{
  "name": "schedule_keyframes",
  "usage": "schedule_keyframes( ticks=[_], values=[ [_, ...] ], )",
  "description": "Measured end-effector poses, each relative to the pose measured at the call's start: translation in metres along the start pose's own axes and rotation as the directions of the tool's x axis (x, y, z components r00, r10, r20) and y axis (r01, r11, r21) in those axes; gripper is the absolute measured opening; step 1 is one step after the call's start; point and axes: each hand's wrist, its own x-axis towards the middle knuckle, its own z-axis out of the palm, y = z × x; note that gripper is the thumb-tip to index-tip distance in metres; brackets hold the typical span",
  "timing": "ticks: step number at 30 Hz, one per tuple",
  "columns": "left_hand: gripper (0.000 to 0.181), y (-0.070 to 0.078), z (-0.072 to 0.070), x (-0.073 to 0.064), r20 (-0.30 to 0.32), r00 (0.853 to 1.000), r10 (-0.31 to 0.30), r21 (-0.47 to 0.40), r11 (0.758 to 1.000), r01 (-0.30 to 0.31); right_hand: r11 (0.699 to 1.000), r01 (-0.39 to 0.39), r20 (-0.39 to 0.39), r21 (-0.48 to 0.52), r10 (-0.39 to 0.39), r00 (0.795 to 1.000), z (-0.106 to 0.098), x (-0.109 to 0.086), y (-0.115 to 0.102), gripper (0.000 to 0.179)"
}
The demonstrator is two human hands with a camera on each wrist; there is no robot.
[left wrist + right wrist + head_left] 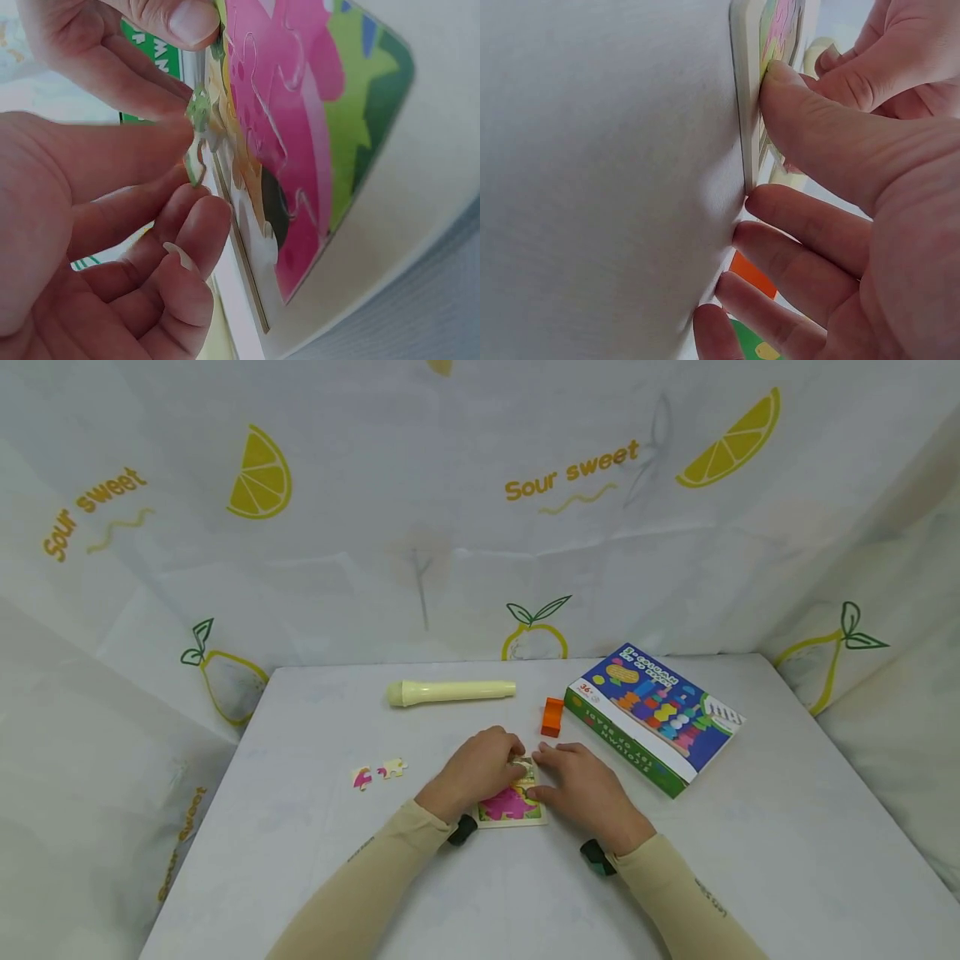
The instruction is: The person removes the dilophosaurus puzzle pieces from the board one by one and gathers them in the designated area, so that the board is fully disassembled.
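Observation:
A small jigsaw board (pixel 512 825) with a pale frame and a pink picture lies between the hands. My left hand (pixel 480 770) is over its upper left part. In the left wrist view, the thumb and fingers pinch a thin green and cream puzzle piece (pixel 198 112), held on edge close over the board's unfilled strip. Along the board's right side is my right hand (pixel 588 787). Its thumb (pixel 791 94) presses on the board, while the fairly straight fingers touch the table beside the frame's corner. Two loose puzzle pieces, one pink and cream (pixel 362 778) and another (pixel 392 768), lie to the left.
Behind the hands lies a pale yellow microphone-shaped thing (pixel 453 692). An orange block (pixel 552 717) stands beyond the board, next to a blue and green toy box (pixel 660 714) at the back right. A white printed curtain (pixel 360 593) hangs behind the table.

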Motion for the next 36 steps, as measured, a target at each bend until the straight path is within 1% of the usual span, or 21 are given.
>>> schedule_keyframes(
  ticks=[4, 6, 10, 14, 16, 18, 22, 25, 28, 31, 34, 36],
  values=[
    [0.022, -0.002, -0.002, -0.002, -0.01, 1.0, 0.009, -0.009, 1.0, -0.009, 1.0, 0.006, 0.0, 0.001, -0.006, 1.0, 0.001, 0.002, -0.001, 0.065],
    [0.02, -0.004, -0.003, -0.003, -0.01, 1.0, 0.005, -0.028, 1.0, -0.005, 1.0, 0.008, 0.001, 0.002, -0.008, 1.0, 0.001, 0.002, -0.002, 0.065],
    [0.017, -0.009, -0.005, -0.004, 0.0, 1.0, -0.009, -0.115, 0.993, 0.009, 1.0, 0.015, 0.008, -0.005, -0.015, 1.0, 0.001, 0.003, -0.003, 0.065],
    [0.014, -0.015, -0.01, -0.004, 0.011, 1.0, 0.011, -0.201, 0.98, -0.009, 1.0, 0.013, 0.013, -0.004, -0.013, 1.0, 0.0, 0.003, -0.004, 0.065],
    [0.014, -0.018, -0.014, -0.004, 0.017, 0.999, 0.029, -0.223, 0.975, -0.025, 1.0, 0.01, 0.012, -0.001, -0.01, 1.0, -0.001, 0.003, -0.004, 0.066],
    [0.014, -0.022, -0.018, -0.006, 0.026, 0.999, 0.028, -0.241, 0.97, -0.021, 1.0, 0.01, 0.014, 0.0, -0.01, 1.0, -0.001, 0.003, -0.004, 0.066],
    [0.013, -0.037, -0.029, -0.015, 0.015, 1.0, -0.001, -0.261, 0.965, 0.004, 1.0, 0.01, 0.021, -0.007, -0.01, 1.0, 0.001, 0.003, -0.002, 0.065],
    [0.011, -0.055, -0.041, -0.025, -0.011, 0.999, -0.042, -0.261, 0.965, 0.038, 1.0, 0.002, 0.025, -0.011, -0.002, 1.0, 0.002, 0.004, -0.001, 0.065],
    [0.01, -0.074, -0.053, -0.037, -0.024, 0.995, -0.099, -0.255, 0.963, 0.089, 1.0, -0.014, 0.034, -0.005, 0.014, 0.999, 0.001, 0.003, -0.002, 0.066],
    [0.011, -0.091, -0.063, -0.048, -0.021, 0.988, -0.153, -0.238, 0.961, 0.143, 1.0, -0.026, 0.042, 0.003, 0.026, 0.999, 0.0, 0.001, -0.003, 0.066],
    [0.012, -0.102, -0.071, -0.054, -0.014, 0.983, -0.183, -0.231, 0.957, 0.175, 1.0, -0.028, 0.037, 0.007, 0.028, 0.999, -0.001, 0.0, -0.002, 0.066],
    [0.013, -0.106, -0.076, -0.057, -0.008, 0.982, -0.188, -0.24, 0.954, 0.18, 1.0, -0.023, 0.032, 0.008, 0.023, 0.999, -0.001, -0.001, -0.002, 0.066]
  ],
)
